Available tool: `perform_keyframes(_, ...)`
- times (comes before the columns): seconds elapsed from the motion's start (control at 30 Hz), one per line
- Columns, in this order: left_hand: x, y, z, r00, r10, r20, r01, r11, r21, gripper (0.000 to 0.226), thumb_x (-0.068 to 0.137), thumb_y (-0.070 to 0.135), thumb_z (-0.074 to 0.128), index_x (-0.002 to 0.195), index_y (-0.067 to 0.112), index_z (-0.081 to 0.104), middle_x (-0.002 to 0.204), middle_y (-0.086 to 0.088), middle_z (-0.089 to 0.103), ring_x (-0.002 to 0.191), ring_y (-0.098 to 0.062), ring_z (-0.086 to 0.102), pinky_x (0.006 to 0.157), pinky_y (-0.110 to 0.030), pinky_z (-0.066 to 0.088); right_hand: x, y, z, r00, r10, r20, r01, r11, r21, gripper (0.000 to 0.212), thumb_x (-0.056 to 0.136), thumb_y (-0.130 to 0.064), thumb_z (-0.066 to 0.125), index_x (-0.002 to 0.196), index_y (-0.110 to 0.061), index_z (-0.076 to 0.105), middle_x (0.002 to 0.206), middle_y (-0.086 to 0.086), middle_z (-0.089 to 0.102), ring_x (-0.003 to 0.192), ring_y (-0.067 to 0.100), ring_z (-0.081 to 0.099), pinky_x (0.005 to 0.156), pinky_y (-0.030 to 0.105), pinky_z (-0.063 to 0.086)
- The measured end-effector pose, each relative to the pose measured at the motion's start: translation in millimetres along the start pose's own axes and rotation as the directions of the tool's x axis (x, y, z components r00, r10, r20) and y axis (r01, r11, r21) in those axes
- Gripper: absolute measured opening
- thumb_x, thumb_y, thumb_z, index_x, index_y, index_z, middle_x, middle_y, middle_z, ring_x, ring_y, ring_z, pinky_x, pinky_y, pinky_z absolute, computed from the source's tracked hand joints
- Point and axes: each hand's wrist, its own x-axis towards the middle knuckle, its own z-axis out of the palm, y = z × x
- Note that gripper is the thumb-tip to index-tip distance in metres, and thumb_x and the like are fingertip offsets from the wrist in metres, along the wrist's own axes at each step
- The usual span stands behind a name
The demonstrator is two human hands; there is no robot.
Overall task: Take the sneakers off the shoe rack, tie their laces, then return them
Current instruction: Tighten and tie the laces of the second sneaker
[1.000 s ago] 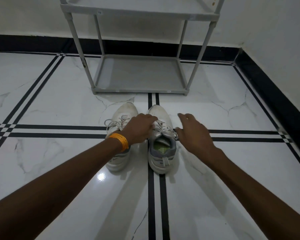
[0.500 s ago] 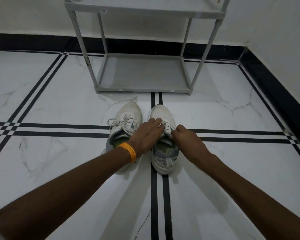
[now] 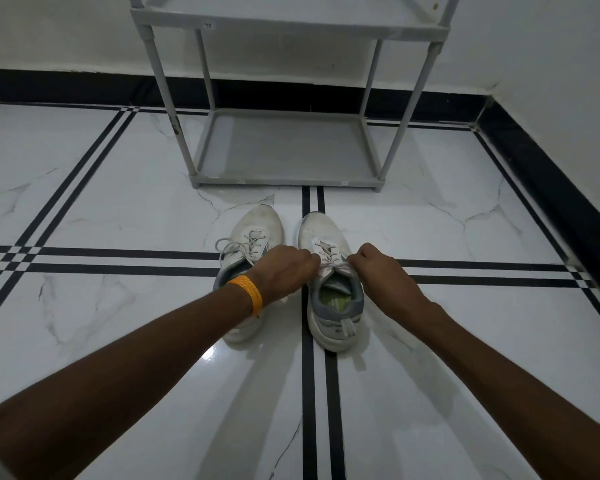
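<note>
1. Two sneakers are sitting side by side on the floor (image 3: 84,202), toes toward the shoe rack (image 3: 284,150), with open tile on every side
2. Left hand (image 3: 284,271) is pinching one lace end of the right sneaker (image 3: 329,289); right hand (image 3: 378,268) is gripping the other
3. Left sneaker (image 3: 253,233) is lying partly under the left wrist, laces loose

The left hand (image 3: 284,271) hides the heel of the left sneaker (image 3: 253,237); the rack (image 3: 284,150) beyond both hands is cut off above.

Dim, sharp view; glare on glossy floor (image 3: 208,353).
</note>
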Motion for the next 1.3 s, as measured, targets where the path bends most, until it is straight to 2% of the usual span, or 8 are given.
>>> perform_keyframes(0.13,-10,-8,1,0.997,0.012,0.070,-0.019,0.996,0.091,0.028,0.102,0.014,0.030,0.119,0.006,0.050,0.097,-0.016,0.067,0.080,-0.035,0.064,0.062,-0.036,0.037,-10,3,7,1.000,0.013,0.017,-0.010,0.988,-0.152,0.019,0.082,-0.005,0.067,0.100,-0.004,0.060,0.096,0.016,0.057,0.073,0.033,0.060,0.056,0.031,0.031)
perform_keyframes(0.7,2,-15,-7,0.967,0.002,0.254,-0.043,0.987,0.157,0.026,0.103,0.015,0.032,0.122,0.004,0.046,0.099,-0.017,0.066,0.083,-0.035,0.065,0.070,-0.041,0.050,-1,11,20,0.992,0.126,-0.026,-0.126,0.992,0.015,0.011,0.088,-0.016,0.060,0.095,-0.008,0.064,0.097,0.012,0.060,0.084,0.033,0.062,0.065,0.034,0.042)
perform_keyframes(0.8,-4,-18,-3,0.983,0.024,0.182,-0.035,0.998,0.059,0.024,0.102,0.016,0.034,0.119,0.007,0.048,0.103,-0.014,0.064,0.085,-0.031,0.062,0.072,-0.040,0.047,-1,14,18,0.992,0.124,-0.027,-0.120,0.986,0.113,0.013,0.092,-0.018,0.055,0.088,-0.009,0.064,0.091,0.010,0.059,0.083,0.030,0.061,0.066,0.033,0.043)
perform_keyframes(0.9,-12,-22,2,0.997,-0.007,-0.080,-0.004,0.992,-0.130,0.030,0.097,0.029,0.044,0.119,0.012,0.055,0.109,-0.011,0.061,0.095,-0.026,0.055,0.080,-0.039,0.044,-2,15,15,0.968,0.246,-0.053,-0.216,0.920,0.326,0.029,0.096,-0.030,0.050,0.115,-0.013,0.064,0.111,0.009,0.061,0.102,0.025,0.060,0.081,0.031,0.047)
perform_keyframes(1.03,-37,-31,-12,0.926,-0.341,-0.161,0.231,0.851,-0.472,0.052,0.088,0.038,0.052,0.136,0.020,0.048,0.137,-0.006,0.050,0.125,-0.024,0.043,0.100,-0.044,0.038,-4,7,9,0.896,0.395,0.203,-0.443,0.755,0.484,0.069,0.081,-0.050,0.064,0.139,-0.021,0.043,0.127,0.006,0.055,0.113,0.025,0.058,0.090,0.042,0.053)
perform_keyframes(1.13,-67,-59,-14,0.832,-0.547,0.096,0.529,0.729,-0.434,0.069,0.078,0.051,0.057,0.139,0.023,0.040,0.130,-0.009,0.047,0.114,-0.030,0.052,0.090,-0.042,0.047,-4,2,13,0.845,0.377,0.380,-0.531,0.684,0.501,0.054,0.081,-0.042,0.065,0.127,-0.019,0.047,0.108,0.005,0.064,0.085,0.024,0.066,0.057,0.031,0.054)
perform_keyframes(1.23,-91,-77,-1,0.692,-0.574,0.438,0.720,0.498,-0.484,0.070,0.074,0.050,0.063,0.131,0.019,0.038,0.115,-0.013,0.058,0.096,-0.031,0.059,0.075,-0.036,0.050,4,0,20,0.864,0.402,0.303,-0.503,0.702,0.503,0.036,0.087,-0.027,0.059,0.116,-0.008,0.052,0.100,0.012,0.064,0.069,0.026,0.066,0.043,0.028,0.051)
perform_keyframes(1.3,-93,-73,12,0.653,-0.568,0.501,0.744,0.360,-0.562,0.048,0.083,0.034,0.064,0.121,0.014,0.043,0.107,-0.015,0.063,0.089,-0.028,0.060,0.068,-0.033,0.047,11,-6,24,0.895,0.383,0.229,-0.446,0.756,0.479,0.029,0.090,-0.021,0.055,0.114,-0.006,0.052,0.100,0.014,0.063,0.069,0.028,0.066,0.046,0.033,0.055)
